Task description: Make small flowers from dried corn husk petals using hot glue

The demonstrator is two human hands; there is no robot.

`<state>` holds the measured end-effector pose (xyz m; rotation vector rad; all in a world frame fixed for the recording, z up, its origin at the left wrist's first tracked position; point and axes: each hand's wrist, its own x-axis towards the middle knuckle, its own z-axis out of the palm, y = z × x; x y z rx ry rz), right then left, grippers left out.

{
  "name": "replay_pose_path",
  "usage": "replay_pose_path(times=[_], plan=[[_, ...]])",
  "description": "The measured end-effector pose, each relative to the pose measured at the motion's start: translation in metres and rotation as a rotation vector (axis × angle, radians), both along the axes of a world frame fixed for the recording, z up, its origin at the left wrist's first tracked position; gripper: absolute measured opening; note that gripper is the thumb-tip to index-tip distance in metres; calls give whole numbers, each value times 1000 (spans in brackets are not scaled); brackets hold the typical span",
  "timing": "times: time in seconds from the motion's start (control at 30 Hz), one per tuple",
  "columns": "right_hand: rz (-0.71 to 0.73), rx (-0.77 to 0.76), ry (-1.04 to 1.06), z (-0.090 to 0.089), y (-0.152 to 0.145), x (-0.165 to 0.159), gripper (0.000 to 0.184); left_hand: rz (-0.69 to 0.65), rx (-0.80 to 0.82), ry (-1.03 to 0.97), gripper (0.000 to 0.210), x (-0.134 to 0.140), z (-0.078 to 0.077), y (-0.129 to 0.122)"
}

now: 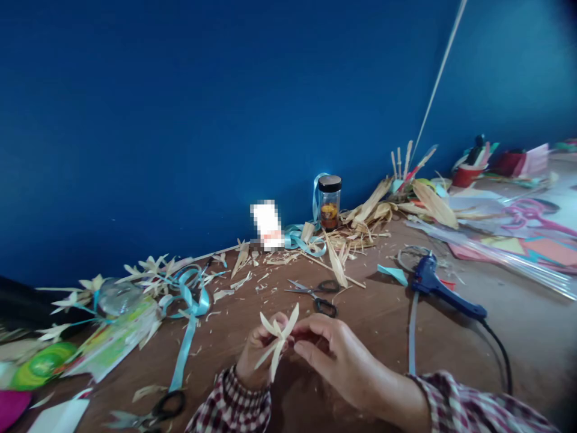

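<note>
My left hand (258, 355) is closed around the base of a pale flower with narrow pointed petals (278, 338), which look like dried corn husk. The petals spread upward and toward me. My right hand (336, 355) is beside it on the right, its fingers curved and its fingertips close to the petals. A gap shows between its thumb and index finger. I cannot tell whether those fingertips touch the flower. Just beyond my hands, scissors with black handles (318, 294) lie with their blades apart on the brown table (360, 300).
At right lies a blue glue gun (439, 285) with its cord. Husk scraps (336, 258) and a lidded jar (330, 204) are along the blue wall. Left are finished flowers (151, 267), light-blue ribbon (192, 313) and other scissors (155, 412). Pink scissors (532, 213) rest on papers.
</note>
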<state>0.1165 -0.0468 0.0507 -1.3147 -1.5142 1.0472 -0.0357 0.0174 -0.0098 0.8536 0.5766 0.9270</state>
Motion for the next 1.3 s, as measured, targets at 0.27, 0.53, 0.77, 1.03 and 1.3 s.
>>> replay_pose_path(times=[0.27,0.53,0.77,1.03,1.3], plan=[[-135,-138,390,-23,13,-15,10,82,-36,52,13,2,-14,-1],[-229,-294,724,-30,21,-21,22,140,-112,9,14,13,-1,-9],[-154,-208,739,-37,22,-20,18,196,-128,16,16,19,-1,-12],[-199,-158,726,-38,22,-10,24,279,-79,109,17,13,-9,-7],[-211,-135,707,-46,28,-7,20,252,-31,211,19,14,-6,-6]])
